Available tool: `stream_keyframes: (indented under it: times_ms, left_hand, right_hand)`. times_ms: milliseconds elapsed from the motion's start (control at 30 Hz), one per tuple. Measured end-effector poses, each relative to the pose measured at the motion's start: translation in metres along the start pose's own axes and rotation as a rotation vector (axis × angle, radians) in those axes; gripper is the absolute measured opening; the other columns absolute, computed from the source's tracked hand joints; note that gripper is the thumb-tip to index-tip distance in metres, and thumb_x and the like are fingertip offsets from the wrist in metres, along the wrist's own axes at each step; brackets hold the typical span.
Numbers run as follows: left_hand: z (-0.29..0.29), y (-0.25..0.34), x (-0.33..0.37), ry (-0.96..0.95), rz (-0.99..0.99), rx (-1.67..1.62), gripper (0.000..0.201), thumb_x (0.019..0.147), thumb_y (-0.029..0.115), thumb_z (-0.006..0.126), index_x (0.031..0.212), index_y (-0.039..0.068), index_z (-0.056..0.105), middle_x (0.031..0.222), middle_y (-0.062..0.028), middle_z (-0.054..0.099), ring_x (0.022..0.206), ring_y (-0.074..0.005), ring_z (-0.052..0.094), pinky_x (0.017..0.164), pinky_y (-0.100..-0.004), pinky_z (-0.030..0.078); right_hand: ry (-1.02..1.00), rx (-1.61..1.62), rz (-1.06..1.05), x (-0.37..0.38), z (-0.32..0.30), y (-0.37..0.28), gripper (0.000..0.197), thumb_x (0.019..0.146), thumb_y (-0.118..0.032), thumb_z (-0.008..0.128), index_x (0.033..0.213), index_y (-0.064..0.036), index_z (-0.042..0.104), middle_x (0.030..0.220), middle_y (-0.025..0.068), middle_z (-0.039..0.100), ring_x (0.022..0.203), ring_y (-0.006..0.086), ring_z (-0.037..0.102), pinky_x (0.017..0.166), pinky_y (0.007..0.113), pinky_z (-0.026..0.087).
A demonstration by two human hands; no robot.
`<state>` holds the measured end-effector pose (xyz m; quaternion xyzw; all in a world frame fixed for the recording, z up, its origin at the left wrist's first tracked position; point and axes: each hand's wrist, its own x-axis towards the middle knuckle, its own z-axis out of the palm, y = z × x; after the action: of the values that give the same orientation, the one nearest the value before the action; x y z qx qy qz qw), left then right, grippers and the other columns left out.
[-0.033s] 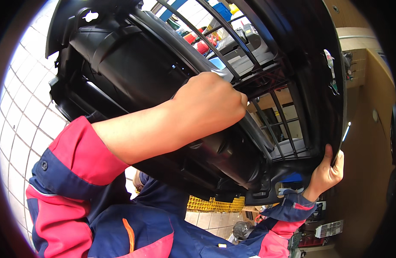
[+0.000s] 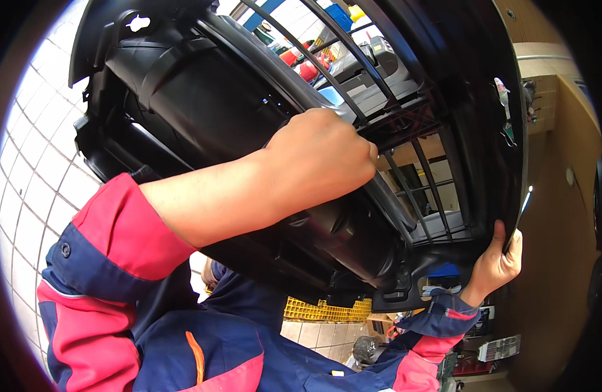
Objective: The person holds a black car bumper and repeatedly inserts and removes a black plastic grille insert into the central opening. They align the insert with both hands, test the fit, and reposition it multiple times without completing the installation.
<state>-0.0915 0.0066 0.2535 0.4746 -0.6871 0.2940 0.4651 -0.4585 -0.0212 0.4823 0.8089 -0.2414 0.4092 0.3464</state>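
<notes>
A large black plastic car bumper (image 2: 196, 98) with barred grille openings slants across most of the view in front of me. My left hand (image 2: 324, 147) is closed in a fist on the bar along the grille opening, near the bumper's middle. Its fingertips curl underneath and are hidden. At the lower right, my right hand (image 2: 500, 258) grips the bumper's outer edge, thumb on the near face and the other fingers behind it. Both forearms come out of rolled red and navy sleeves.
Through the grille show red items (image 2: 307, 68) and a grey-black machine (image 2: 379, 59). Below the bumper lies a yellow plastic grid (image 2: 327, 310). White floor tiles (image 2: 33, 137) spread at left; a brown panel (image 2: 549, 261) stands at right. Boxes and assorted items sit low at right.
</notes>
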Motion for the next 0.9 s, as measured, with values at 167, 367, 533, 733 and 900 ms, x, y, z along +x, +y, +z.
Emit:
stream_keyframes:
  times_ms: [167, 367, 533, 733, 900]
  left_hand:
    - [0.005, -0.006, -0.002, 0.011, 0.038, 0.052, 0.015, 0.091, 0.012, 0.079, 0.092, 0.007, 0.065, 0.062, -0.0034, 0.068, 0.06, -0.0237, 0.077, 0.05, -0.0381, 0.057]
    - [0.007, -0.006, -0.004, 0.09, 0.012, 0.095, 0.016, 0.085, 0.015, 0.079, 0.082, 0.006, 0.066, 0.056, -0.0045, 0.064, 0.052, -0.025, 0.074, 0.044, -0.0411, 0.055]
    - [0.004, -0.005, -0.006, 0.03, -0.001, 0.044, 0.011, 0.09, 0.014, 0.078, 0.089, 0.005, 0.072, 0.064, -0.0068, 0.071, 0.064, -0.0283, 0.081, 0.052, -0.0411, 0.061]
    - [0.0, -0.004, -0.009, -0.088, 0.008, 0.039, 0.013, 0.094, 0.014, 0.078, 0.101, 0.007, 0.069, 0.08, -0.0064, 0.075, 0.082, -0.0247, 0.083, 0.063, -0.0394, 0.062]
    - [0.003, -0.001, -0.006, -0.075, -0.02, 0.08, 0.013, 0.094, 0.014, 0.079, 0.101, 0.007, 0.069, 0.075, -0.0049, 0.072, 0.074, -0.0243, 0.082, 0.06, -0.0383, 0.061]
  right_hand:
    - [0.01, -0.005, -0.01, 0.0, 0.002, -0.002, 0.01, 0.112, 0.006, 0.081, 0.122, 0.0038, 0.082, 0.107, 0.0037, 0.08, 0.095, 0.0122, 0.069, 0.094, 0.028, 0.056]
    - [0.009, -0.021, -0.033, 0.001, 0.003, -0.006, 0.009, 0.113, 0.003, 0.082, 0.122, 0.0036, 0.083, 0.106, 0.0036, 0.08, 0.094, 0.0127, 0.069, 0.092, 0.028, 0.056]
    - [0.011, -0.007, -0.02, -0.001, 0.006, -0.006, 0.008, 0.114, 0.0, 0.082, 0.122, 0.0032, 0.083, 0.105, 0.003, 0.079, 0.093, 0.0125, 0.068, 0.091, 0.028, 0.055]
    - [-0.001, 0.012, -0.023, 0.0, 0.008, -0.008, 0.008, 0.114, 0.001, 0.082, 0.122, 0.0033, 0.083, 0.104, 0.0025, 0.078, 0.093, 0.012, 0.067, 0.09, 0.027, 0.054]
    - [0.009, 0.0, -0.017, -0.001, 0.01, -0.011, 0.007, 0.114, 0.0, 0.082, 0.12, 0.0033, 0.082, 0.103, 0.0019, 0.077, 0.092, 0.0112, 0.065, 0.089, 0.027, 0.053]
